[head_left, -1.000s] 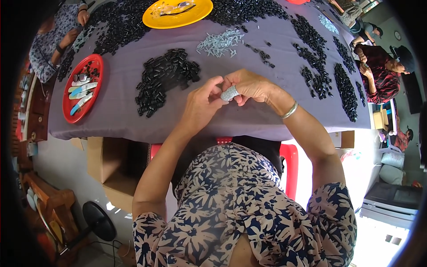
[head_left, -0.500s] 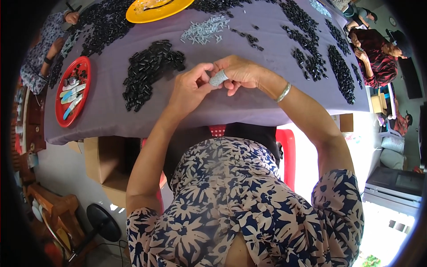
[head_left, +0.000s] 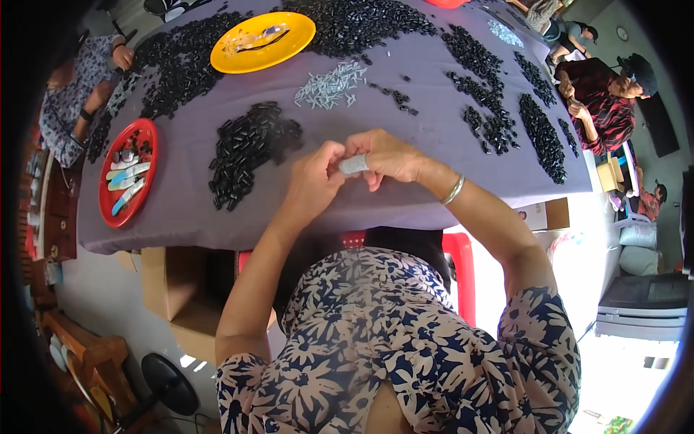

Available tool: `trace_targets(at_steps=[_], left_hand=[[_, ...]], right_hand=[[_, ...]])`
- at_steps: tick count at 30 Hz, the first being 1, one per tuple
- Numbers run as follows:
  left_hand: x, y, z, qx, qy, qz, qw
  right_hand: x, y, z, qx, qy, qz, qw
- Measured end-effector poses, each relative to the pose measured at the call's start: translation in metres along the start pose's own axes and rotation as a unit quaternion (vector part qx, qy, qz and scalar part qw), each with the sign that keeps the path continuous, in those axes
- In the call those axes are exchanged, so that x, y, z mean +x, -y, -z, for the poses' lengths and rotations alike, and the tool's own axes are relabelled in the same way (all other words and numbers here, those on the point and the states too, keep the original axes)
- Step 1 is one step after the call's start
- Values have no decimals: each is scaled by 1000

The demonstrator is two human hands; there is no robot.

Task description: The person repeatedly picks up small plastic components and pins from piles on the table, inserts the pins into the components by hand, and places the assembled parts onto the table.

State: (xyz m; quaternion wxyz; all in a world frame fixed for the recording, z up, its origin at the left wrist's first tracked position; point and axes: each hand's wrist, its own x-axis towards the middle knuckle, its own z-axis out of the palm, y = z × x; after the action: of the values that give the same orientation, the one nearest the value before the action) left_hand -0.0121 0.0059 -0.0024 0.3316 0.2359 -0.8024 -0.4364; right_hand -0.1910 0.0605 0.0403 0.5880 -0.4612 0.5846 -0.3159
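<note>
My left hand and my right hand meet above the near part of the table, fingertips together. Both are closed in a pinch, and whatever small thing they hold is hidden by the fingers. A grey wrapping shows between them, seemingly round a finger; I cannot tell which one. Just left of my hands lies a heap of small black tube-shaped pieces. Beyond my hands is a small pile of thin pale-grey pieces.
A yellow plate stands at the back, and a red tray with knives at the left. More black pieces lie in heaps on the purple cloth. Co-workers sit at the far left and right.
My view has tilted up, so the table and my hands sit lower in the picture. My hands stay pinched together, with the fingers slightly shifted.
</note>
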Motion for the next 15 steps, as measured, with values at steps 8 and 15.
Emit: trace_targets(at_steps=[8, 15], left_hand=[[1, -2, 3, 23, -19, 6, 1000], [1, -10, 5, 37, -23, -8, 999]], right_hand=[[-10, 4, -20, -132, -123, 101, 978], [-3, 9, -17, -315, -96, 237, 914]])
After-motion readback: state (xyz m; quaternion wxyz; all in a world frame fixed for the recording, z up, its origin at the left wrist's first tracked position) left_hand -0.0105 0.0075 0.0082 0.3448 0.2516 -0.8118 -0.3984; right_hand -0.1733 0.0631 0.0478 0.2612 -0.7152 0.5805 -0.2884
